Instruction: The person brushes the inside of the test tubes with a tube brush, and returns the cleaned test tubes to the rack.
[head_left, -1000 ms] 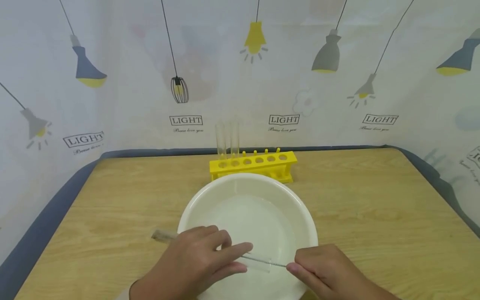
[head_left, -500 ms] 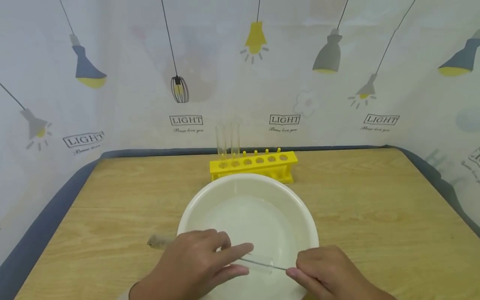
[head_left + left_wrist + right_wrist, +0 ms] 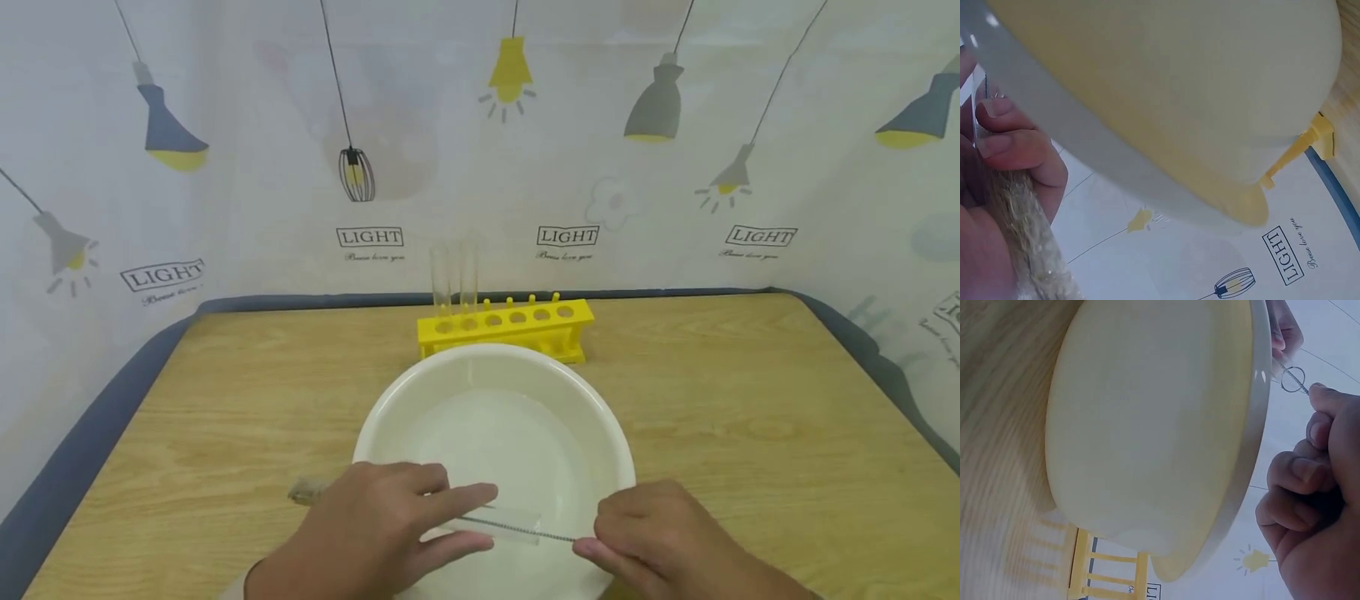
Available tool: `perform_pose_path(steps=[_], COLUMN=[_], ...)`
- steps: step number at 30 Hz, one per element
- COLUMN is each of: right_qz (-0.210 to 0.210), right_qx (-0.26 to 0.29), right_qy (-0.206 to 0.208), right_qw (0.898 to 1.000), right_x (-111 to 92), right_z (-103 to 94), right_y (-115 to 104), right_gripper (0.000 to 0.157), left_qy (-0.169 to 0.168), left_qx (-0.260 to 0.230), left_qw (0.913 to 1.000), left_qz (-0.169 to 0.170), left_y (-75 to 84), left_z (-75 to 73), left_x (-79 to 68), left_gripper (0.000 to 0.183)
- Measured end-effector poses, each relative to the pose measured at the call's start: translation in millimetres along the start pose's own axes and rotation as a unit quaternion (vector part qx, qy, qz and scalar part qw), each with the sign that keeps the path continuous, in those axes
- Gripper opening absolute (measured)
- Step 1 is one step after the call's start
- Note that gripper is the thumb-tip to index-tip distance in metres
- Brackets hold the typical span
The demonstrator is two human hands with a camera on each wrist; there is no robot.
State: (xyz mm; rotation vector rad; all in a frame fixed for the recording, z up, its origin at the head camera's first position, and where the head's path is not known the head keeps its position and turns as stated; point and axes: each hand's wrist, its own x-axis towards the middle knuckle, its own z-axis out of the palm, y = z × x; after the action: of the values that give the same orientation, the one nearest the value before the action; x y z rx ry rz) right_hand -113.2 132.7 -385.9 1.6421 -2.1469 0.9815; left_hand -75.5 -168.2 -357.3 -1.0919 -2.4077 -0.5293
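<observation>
My left hand (image 3: 367, 529) grips a clear glass test tube (image 3: 517, 533) that lies nearly level over the basin, its open mouth toward the right. A test tube brush runs inside it. The brush's twisted wire (image 3: 558, 537) comes out of the mouth, and my right hand (image 3: 663, 533) pinches its end between thumb and curled fingers. Pale bristles (image 3: 1029, 231) fill the tube's closed part in the left wrist view, beyond the left hand's fingers (image 3: 1022, 147). Under both hands stands a white round basin (image 3: 375, 425) with water in it.
Just behind the basin is a yellow test tube rack (image 3: 510, 321). Two clear test tubes (image 3: 468, 275) stand upright in its left holes. The wooden table (image 3: 750, 417) ends at a cloth backdrop (image 3: 450, 125) printed with lamps.
My left hand and the test tube's closed end have shifted slightly left. More of the tube and the wire inside it shows past the left fingers. The right hand has barely moved.
</observation>
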Motion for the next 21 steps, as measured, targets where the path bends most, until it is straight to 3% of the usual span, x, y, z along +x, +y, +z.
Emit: perform_pose_path(steps=[15,21], right_qz=[-0.052,-0.043], right_qx=[-0.029,-0.02], right_qy=[0.037,0.038], right_qw=[0.998,0.998], right_x=[8.1,6.9], right_z=[-7.0,-8.2], right_y=[5.1,8.2], right_gripper=[0.041,0.045], left_qy=[-0.001,-0.001], left_qx=[-0.004,0.007], left_qw=[1.0,1.0], left_qz=[0.003,-0.001], left_y=[-4.5,-6.3], left_z=[-7.1,-8.6], left_x=[0.1,-1.1], left_gripper=[0.029,0.028])
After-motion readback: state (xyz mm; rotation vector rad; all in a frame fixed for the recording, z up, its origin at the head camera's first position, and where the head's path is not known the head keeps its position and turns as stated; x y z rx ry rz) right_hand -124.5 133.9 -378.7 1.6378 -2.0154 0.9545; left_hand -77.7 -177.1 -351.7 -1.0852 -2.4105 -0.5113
